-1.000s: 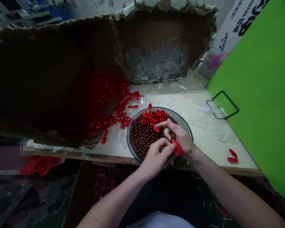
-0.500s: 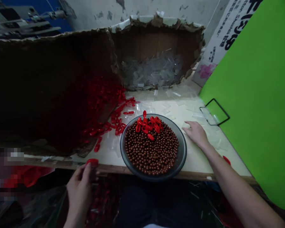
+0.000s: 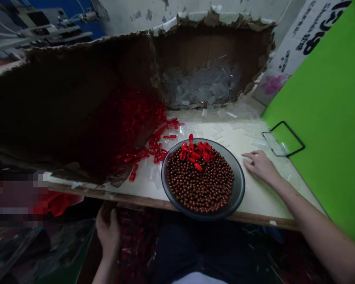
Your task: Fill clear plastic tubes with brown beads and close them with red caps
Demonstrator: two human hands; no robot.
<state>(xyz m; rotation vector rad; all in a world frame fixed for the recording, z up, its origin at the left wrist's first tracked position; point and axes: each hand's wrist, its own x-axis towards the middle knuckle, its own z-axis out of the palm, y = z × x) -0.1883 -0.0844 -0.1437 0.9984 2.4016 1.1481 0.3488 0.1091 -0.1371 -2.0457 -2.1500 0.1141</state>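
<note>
A dark grey bowl (image 3: pixel 239 185) full of brown beads (image 3: pixel 199 185) stands at the table's front edge. On the beads, toward the back, lies a small heap of red oval plastic pieces (image 3: pixel 198 152), some of them hollow. My right hand (image 3: pixel 262 167) is over the tabletop just right of the bowl, fingers stretched toward it and nothing visible in them. Below the front edge, left of the bowl, my left hand (image 3: pixel 109 227) has its thumb apart from the curled fingers, and no red piece shows in it. Many red pieces (image 3: pixel 137 252) lie in the dark space beside it.
Behind, a torn cardboard box (image 3: pixel 68 79) holds a pile of red pieces (image 3: pixel 136 114) spilling onto the table (image 3: pixel 148 189). Its right section contains clear plastic pieces (image 3: pixel 201 85). A green panel (image 3: pixel 328 118) with a black wire frame (image 3: pixel 296 148) borders the right side.
My left hand has dropped below the table edge and no longer shows the red piece it held. The right hand stays beside the bowl. The whole view has shifted slightly.
</note>
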